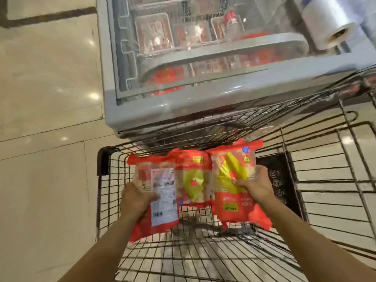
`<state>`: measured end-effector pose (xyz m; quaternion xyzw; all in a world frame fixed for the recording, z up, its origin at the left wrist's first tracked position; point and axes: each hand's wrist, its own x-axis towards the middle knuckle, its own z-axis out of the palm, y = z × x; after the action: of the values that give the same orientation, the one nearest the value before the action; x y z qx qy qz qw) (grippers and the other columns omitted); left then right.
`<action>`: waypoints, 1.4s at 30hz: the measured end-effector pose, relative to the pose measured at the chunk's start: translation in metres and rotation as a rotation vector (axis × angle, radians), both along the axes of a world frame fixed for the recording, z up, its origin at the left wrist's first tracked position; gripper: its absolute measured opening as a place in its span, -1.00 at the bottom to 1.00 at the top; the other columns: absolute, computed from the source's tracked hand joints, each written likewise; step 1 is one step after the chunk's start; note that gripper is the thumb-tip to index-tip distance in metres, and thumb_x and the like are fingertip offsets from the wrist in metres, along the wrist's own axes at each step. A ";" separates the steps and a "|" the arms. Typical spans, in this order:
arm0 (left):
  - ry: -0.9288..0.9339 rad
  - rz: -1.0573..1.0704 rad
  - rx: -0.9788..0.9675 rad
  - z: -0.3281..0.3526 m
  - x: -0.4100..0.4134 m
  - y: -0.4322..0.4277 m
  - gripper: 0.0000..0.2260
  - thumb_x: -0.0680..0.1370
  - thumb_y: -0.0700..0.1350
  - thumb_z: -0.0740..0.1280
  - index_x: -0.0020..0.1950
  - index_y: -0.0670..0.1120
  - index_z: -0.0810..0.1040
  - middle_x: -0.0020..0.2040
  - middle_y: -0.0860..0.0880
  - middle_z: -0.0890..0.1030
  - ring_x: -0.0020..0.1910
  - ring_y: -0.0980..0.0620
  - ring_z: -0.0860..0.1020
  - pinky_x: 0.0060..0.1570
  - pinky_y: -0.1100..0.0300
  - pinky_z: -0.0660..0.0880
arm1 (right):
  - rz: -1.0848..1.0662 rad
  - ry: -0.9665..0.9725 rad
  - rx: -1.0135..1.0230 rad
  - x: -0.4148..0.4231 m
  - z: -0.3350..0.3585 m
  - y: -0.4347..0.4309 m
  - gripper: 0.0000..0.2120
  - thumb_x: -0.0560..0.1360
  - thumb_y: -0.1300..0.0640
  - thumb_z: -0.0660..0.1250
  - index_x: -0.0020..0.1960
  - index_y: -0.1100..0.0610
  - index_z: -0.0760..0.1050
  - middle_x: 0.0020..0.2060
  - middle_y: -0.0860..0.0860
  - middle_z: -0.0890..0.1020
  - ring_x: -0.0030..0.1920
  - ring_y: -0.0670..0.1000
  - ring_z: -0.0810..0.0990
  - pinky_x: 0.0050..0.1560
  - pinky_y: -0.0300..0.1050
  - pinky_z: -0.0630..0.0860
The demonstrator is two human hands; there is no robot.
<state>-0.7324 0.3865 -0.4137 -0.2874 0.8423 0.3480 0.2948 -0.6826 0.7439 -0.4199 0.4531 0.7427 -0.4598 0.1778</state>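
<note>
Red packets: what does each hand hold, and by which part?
The left hand grips the label-side packet by its left edge; the right hand grips the front-side packet by its right edge. Which holds the middle packet cannot be told.

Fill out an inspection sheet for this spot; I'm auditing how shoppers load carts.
Surface: wire shopping cart, its front at the chest freezer.
Job's things: three red packets side by side above the cart; left packet shows its back label, middle packet and right packet yellow fronts.
Clutter: nothing seen.
Hands: left hand grips the left packet, right hand the right packet.
Cables: nothing seen.
Surroundings: glass-lidded freezer holding red packs, roll of plastic bags at its far right, glossy tiled floor.
</note>
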 end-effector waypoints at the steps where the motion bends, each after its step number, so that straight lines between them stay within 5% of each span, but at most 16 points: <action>1: -0.031 -0.004 -0.031 -0.017 -0.001 -0.002 -0.51 0.27 -0.07 0.70 0.00 -0.06 0.47 -0.18 0.03 0.64 -0.28 0.03 0.63 -0.28 0.15 0.50 | 0.014 -0.022 0.034 -0.006 -0.017 0.000 -0.19 0.21 0.13 0.71 0.31 0.11 0.33 0.06 0.05 0.60 0.03 0.15 0.62 0.05 0.02 0.55; 5: -0.074 0.025 -0.011 -0.045 -0.016 -0.001 -0.53 0.22 -0.06 0.70 -0.01 -0.08 0.56 -0.17 -0.05 0.71 -0.27 -0.06 0.70 -0.23 0.04 0.64 | 0.018 -0.027 0.056 -0.023 -0.049 0.008 -0.19 0.25 0.18 0.69 0.35 0.13 0.32 0.12 0.06 0.57 0.08 0.11 0.58 0.13 0.00 0.53; 8: -0.086 0.046 0.003 -0.088 -0.025 -0.012 -0.49 0.21 -0.03 0.68 0.07 -0.12 0.61 -0.13 -0.07 0.73 -0.29 -0.03 0.71 -0.36 0.13 0.63 | -0.002 -0.051 0.063 -0.032 -0.071 0.010 -0.17 0.25 0.16 0.69 0.38 0.15 0.31 0.15 0.10 0.58 0.13 0.13 0.59 0.14 0.00 0.53; 11: 0.007 0.030 -0.045 -0.105 -0.034 -0.013 -0.22 0.13 0.15 0.65 0.24 -0.15 0.54 0.08 -0.14 0.68 -0.04 -0.16 0.70 -0.05 -0.11 0.67 | 0.044 -0.029 0.129 -0.035 -0.083 0.009 -0.01 0.16 -0.12 0.71 0.41 0.08 0.26 0.24 0.15 0.58 0.22 0.23 0.59 0.27 0.22 0.52; 13: 0.000 -0.038 -0.086 -0.092 -0.029 -0.009 -0.36 0.41 0.00 0.59 0.33 -0.24 0.40 0.22 -0.24 0.59 0.11 -0.29 0.63 0.07 -0.12 0.60 | 0.121 -0.037 0.203 -0.028 -0.083 0.002 0.01 0.22 -0.15 0.68 0.46 0.11 0.21 0.29 0.24 0.53 0.28 0.28 0.54 0.31 0.24 0.48; 15: 0.020 -0.115 -0.116 -0.066 -0.028 0.005 -0.62 0.61 -0.13 0.41 0.34 -0.26 0.41 0.25 -0.28 0.53 0.17 -0.32 0.59 -0.02 0.02 0.47 | 0.202 -0.052 0.314 -0.027 -0.064 -0.004 -0.15 0.37 -0.03 0.61 0.47 0.19 0.24 0.29 0.30 0.51 0.31 0.33 0.49 0.30 0.23 0.46; 18: 0.105 -0.288 -0.071 -0.034 -0.021 0.014 -0.86 0.65 -0.21 0.30 0.21 -0.10 0.50 0.10 -0.10 0.56 0.11 -0.15 0.61 -0.08 0.16 0.38 | 0.332 -0.058 0.411 -0.022 -0.030 -0.020 -0.22 0.46 -0.01 0.50 0.52 0.22 0.23 0.39 0.29 0.46 0.37 0.33 0.45 0.35 0.21 0.44; 20: 0.132 -0.382 -0.035 -0.023 -0.019 0.019 -0.81 0.62 -0.20 0.34 0.23 -0.06 0.50 0.08 -0.01 0.58 0.04 -0.11 0.62 -0.10 0.17 0.44 | 0.417 -0.033 0.397 -0.020 -0.007 -0.033 -0.23 0.50 -0.06 0.41 0.56 0.24 0.22 0.47 0.25 0.40 0.45 0.28 0.38 0.42 0.12 0.34; 23: 0.204 -0.486 -0.030 0.037 -0.018 0.027 -0.61 0.57 -0.06 0.41 0.37 -0.03 0.44 0.28 -0.08 0.56 0.16 -0.08 0.62 0.10 -0.02 0.60 | 0.590 0.035 0.451 -0.015 0.052 -0.067 -0.39 0.57 -0.07 0.34 0.49 0.24 0.32 0.37 0.25 0.50 0.39 0.28 0.44 0.43 0.15 0.31; 26: 0.367 -0.669 -0.098 0.115 -0.013 0.032 -0.42 0.59 0.00 0.39 0.57 -0.10 0.31 0.51 -0.12 0.41 0.47 -0.15 0.41 0.42 -0.11 0.42 | 0.712 0.126 0.597 -0.016 0.125 -0.106 -0.45 0.58 -0.10 0.30 0.48 0.15 0.33 0.32 0.19 0.55 0.34 0.25 0.49 0.36 0.15 0.40; 30: 0.605 -0.783 -0.134 0.231 -0.004 0.024 -0.48 0.57 0.04 0.38 0.48 -0.10 0.38 0.39 -0.13 0.51 0.36 -0.18 0.48 0.31 -0.08 0.47 | 0.769 0.279 0.773 -0.012 0.235 -0.158 -0.30 0.55 -0.23 0.27 0.56 0.10 0.23 0.36 0.13 0.51 0.38 0.20 0.46 0.34 0.12 0.38; 34: 0.904 -0.882 -0.350 0.326 0.001 0.005 -0.36 0.55 0.18 0.28 0.56 -0.08 0.30 0.55 -0.14 0.39 0.48 -0.18 0.38 0.43 -0.14 0.35 | 0.763 0.415 0.950 -0.001 0.328 -0.194 -0.24 0.56 -0.31 0.22 0.61 0.08 0.18 0.47 0.18 0.42 0.47 0.23 0.38 0.44 0.19 0.28; 42: 1.210 -0.711 -0.542 0.468 0.034 -0.040 -0.32 0.59 0.27 0.15 0.63 -0.08 0.28 0.61 -0.14 0.31 0.57 -0.20 0.29 0.56 -0.17 0.18 | 0.788 0.610 1.030 0.001 0.475 -0.239 -0.25 0.61 -0.35 0.06 0.66 0.01 0.02 0.62 0.14 0.18 0.62 0.18 0.10 0.57 0.24 0.03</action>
<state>-0.6984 0.3470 0.0538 0.1809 0.9554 0.1093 -0.2063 -0.6819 0.5054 0.0547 0.0289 0.9905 -0.0586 -0.1213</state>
